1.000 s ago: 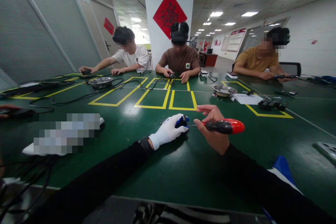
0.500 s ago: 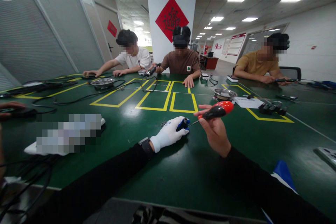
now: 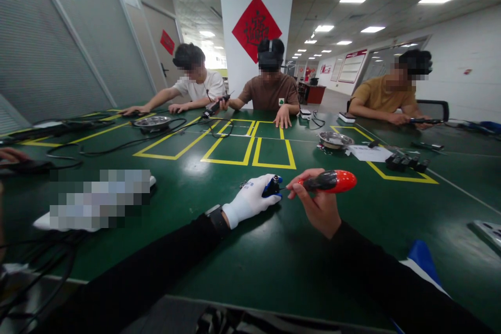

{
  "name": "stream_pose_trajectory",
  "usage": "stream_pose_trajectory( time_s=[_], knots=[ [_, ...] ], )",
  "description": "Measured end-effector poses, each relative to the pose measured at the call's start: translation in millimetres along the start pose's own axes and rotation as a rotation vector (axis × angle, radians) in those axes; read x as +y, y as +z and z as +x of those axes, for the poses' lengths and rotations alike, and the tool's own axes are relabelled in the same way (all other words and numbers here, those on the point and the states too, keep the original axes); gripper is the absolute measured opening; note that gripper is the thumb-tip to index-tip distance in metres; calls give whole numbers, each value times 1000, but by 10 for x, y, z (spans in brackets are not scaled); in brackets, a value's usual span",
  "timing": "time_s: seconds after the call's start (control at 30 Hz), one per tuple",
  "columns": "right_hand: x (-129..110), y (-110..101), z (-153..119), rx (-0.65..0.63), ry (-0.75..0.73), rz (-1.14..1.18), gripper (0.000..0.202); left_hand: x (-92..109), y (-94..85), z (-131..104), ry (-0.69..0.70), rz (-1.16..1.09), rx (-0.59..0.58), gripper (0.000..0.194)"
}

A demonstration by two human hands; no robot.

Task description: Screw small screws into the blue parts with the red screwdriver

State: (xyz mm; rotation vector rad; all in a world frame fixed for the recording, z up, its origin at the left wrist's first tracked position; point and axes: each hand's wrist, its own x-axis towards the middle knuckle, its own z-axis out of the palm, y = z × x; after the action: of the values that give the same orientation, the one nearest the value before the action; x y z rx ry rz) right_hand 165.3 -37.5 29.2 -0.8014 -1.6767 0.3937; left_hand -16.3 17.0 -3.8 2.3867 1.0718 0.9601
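My left hand (image 3: pixel 252 195), in a white glove with blue fingertips, is closed around a small black part (image 3: pixel 275 183) with a round metal top, low over the table. I cannot make out the part's exact kind. My bare right hand (image 3: pixel 319 206) grips a screwdriver (image 3: pixel 336 181) with a red and black handle. The screwdriver lies nearly level, its thin shaft pointing left at the black part. Whether its tip touches the part is hard to tell. Some tiny pieces (image 3: pixel 243 185) lie just behind the gloved hand.
The green table (image 3: pixel 235 266) carries yellow tape outlines. Metal bowls (image 3: pixel 335 140) stand farther back, near a white paper (image 3: pixel 368 153) and several black parts (image 3: pixel 407 160). A blue-and-white glove (image 3: pixel 425 263) lies by my right forearm. Cables (image 3: pixel 50 255) gather at left. Three people sit opposite.
The screwdriver handle has swung down and to the right, from tilted upward to nearly level. My left hand stays in place. Across the table, a person's black tool has shifted left.
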Motion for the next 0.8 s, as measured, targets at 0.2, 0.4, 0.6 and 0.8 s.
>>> stream_pose_trajectory(
  time_s=[0.2,0.4,0.6,0.8],
  knots=[
    [-15,8,22,2,12,15,8,27,-11,-1,-34,-4,1,38],
    [18,15,-1,17,-7,70,12,34,-13,6,-45,-34,12,37],
    [43,4,25,52,-40,8,9,59,-10,27,-119,-138,12,25],
    [-12,11,69,81,49,121,10,71,8,49,-164,-196,17,20]
  ],
)
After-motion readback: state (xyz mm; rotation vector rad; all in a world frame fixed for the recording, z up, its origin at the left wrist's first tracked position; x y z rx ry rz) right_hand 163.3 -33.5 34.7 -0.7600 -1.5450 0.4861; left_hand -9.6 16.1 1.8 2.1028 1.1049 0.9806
